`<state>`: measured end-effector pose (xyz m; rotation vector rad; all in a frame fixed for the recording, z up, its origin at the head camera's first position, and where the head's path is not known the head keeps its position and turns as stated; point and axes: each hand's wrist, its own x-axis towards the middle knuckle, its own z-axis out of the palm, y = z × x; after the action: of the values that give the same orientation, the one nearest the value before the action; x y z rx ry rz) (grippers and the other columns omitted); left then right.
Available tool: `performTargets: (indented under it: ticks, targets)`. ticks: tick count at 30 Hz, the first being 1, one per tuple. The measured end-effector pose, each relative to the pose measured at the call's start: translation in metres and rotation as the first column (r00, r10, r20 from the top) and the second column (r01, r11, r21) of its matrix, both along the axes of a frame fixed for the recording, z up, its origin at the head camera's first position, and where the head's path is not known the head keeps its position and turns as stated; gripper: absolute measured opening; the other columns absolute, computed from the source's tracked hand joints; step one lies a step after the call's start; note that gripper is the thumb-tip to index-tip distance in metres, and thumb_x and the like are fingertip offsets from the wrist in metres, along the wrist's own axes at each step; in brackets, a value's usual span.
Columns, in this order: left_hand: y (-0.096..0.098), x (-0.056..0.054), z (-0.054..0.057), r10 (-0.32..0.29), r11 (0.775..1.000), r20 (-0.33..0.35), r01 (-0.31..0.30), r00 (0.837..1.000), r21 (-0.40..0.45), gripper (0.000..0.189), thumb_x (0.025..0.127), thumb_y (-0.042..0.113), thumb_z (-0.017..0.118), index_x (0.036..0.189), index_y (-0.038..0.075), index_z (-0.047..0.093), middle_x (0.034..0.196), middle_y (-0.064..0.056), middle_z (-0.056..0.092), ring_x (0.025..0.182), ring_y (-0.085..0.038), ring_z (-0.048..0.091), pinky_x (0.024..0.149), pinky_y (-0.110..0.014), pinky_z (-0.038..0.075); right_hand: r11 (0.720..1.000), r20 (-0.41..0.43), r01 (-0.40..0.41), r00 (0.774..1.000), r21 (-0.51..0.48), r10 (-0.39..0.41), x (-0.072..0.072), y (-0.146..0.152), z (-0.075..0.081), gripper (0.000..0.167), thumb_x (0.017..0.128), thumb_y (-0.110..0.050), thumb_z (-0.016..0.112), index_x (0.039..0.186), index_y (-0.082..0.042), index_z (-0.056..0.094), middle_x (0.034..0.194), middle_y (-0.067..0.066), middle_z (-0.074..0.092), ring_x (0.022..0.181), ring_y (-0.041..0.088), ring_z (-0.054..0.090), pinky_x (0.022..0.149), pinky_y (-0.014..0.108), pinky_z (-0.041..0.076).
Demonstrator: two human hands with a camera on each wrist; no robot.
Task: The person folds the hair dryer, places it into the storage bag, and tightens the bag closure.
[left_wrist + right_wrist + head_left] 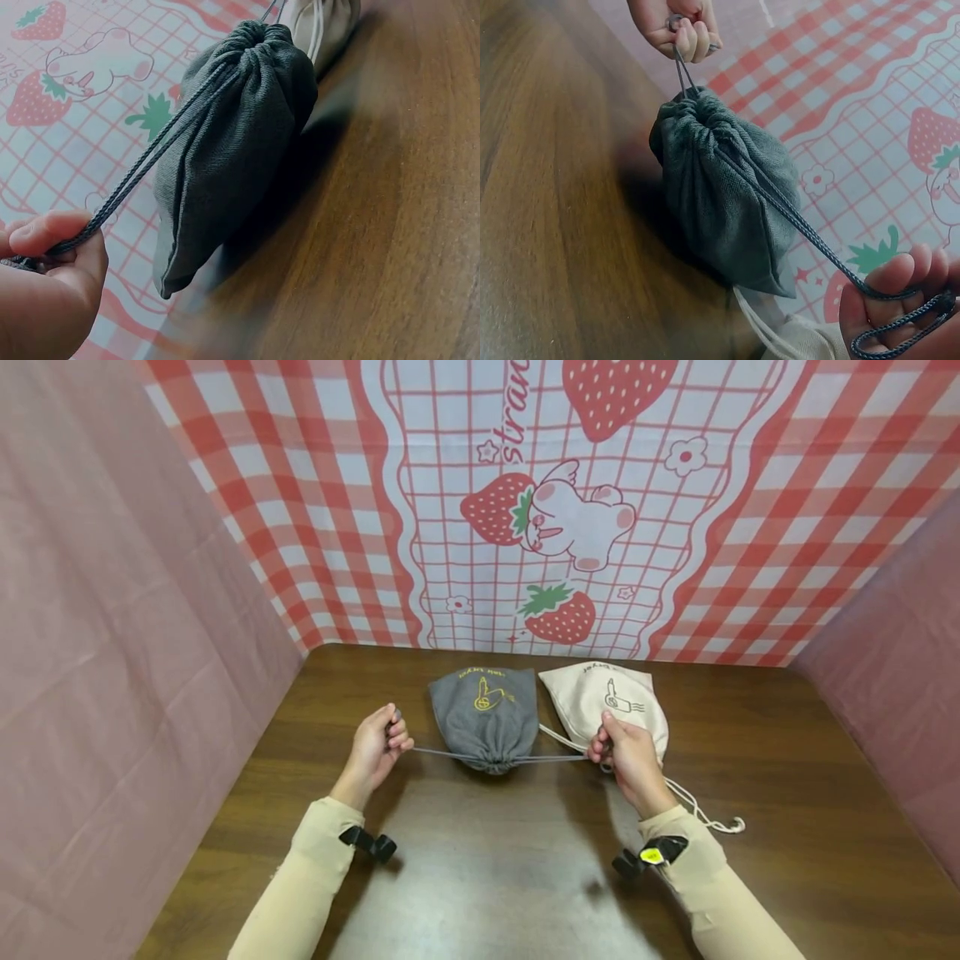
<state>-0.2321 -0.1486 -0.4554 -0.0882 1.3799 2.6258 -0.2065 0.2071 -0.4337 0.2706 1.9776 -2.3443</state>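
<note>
A grey drawstring bag [483,714] with a yellow hair-dryer drawing lies on the table, its mouth gathered tight toward me. My left hand [375,745] grips the grey cord [142,165] on the left side. On the other side my right hand [626,756] holds the opposite cord [802,225], with a loop hanging out of the fingers in the right wrist view. Both cords run taut from the bag's puckered neck. Just behind the right hand lies a cream drawstring bag [577,693] with a dark hair-dryer drawing, partly hidden by that hand.
White cords [701,810] of the cream bag trail to the right over the brown wooden table [480,868]. A strawberry-print cloth [540,527] stands at the back. Pink cloth walls [150,610] rise at both sides.
</note>
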Motion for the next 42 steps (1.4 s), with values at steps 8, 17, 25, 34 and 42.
performTargets:
  ticks: [8, 17, 25, 34, 42]
  targets:
    - [0.004, 0.003, -0.002, 0.043, 0.977, -0.067, -0.056, 0.997, -0.205, 0.035, 0.106, 0.013, 0.03, 0.073, 0.012, 0.041, 0.059, 0.005, 0.042, 0.048, -0.006, 0.04, 0.054, -0.022, 0.043, 0.994, -0.001, -0.051, 0.999, 0.093, 0.051, 0.002, 0.002, -0.001, 0.043, 0.105, -0.025, 0.04, 0.064, -0.014, 0.048, 0.055, -0.008, 0.057, 0.052, 0.006, 0.059, 0.052, 0.02, 0.039]
    - [0.004, 0.004, -0.007, 0.146, 0.806, -0.194, -0.23, 0.97, -0.546, 0.031, 0.103, 0.009, 0.04, 0.073, 0.004, 0.049, 0.067, 0.004, 0.062, 0.06, -0.006, 0.063, 0.063, -0.024, 0.056, 0.996, -0.04, -0.013, 0.999, 0.094, 0.017, 0.003, 0.007, -0.001, 0.043, 0.105, -0.019, 0.041, 0.063, -0.013, 0.047, 0.062, -0.009, 0.065, 0.06, 0.004, 0.065, 0.066, 0.022, 0.056]
    - [-0.013, 0.007, -0.009, 0.206, 0.701, -0.15, -0.253, 0.967, -0.667, 0.031, 0.102, 0.014, 0.046, 0.078, -0.003, 0.055, 0.064, 0.004, 0.054, 0.053, -0.006, 0.051, 0.053, -0.02, 0.045, 0.989, -0.016, 0.021, 1.0, 0.147, -0.019, 0.007, 0.017, -0.005, 0.043, 0.104, -0.021, 0.044, 0.062, -0.015, 0.05, 0.06, -0.01, 0.062, 0.058, 0.003, 0.061, 0.059, 0.02, 0.053]
    - [-0.032, 0.011, -0.006, 0.195, 0.579, -0.145, -0.233, 0.97, -0.782, 0.036, 0.1, 0.022, 0.053, 0.077, -0.005, 0.06, 0.062, 0.006, 0.052, 0.052, -0.004, 0.046, 0.053, -0.019, 0.041, 0.937, -0.009, -0.024, 1.0, 0.349, 0.028, 0.014, 0.029, -0.008, 0.041, 0.102, -0.025, 0.049, 0.065, -0.01, 0.054, 0.057, -0.009, 0.059, 0.054, 0.004, 0.056, 0.055, 0.02, 0.05]
    - [-0.035, 0.013, -0.005, 0.154, 0.443, -0.174, -0.225, 0.973, -0.868, 0.033, 0.097, 0.025, 0.059, 0.085, -0.005, 0.065, 0.069, 0.0, 0.062, 0.066, -0.009, 0.054, 0.066, -0.022, 0.042, 0.762, -0.076, -0.006, 0.994, 0.647, 0.073, 0.02, 0.035, -0.002, 0.038, 0.098, -0.025, 0.057, 0.079, 0.007, 0.065, 0.062, -0.004, 0.06, 0.057, 0.003, 0.054, 0.06, 0.021, 0.048]
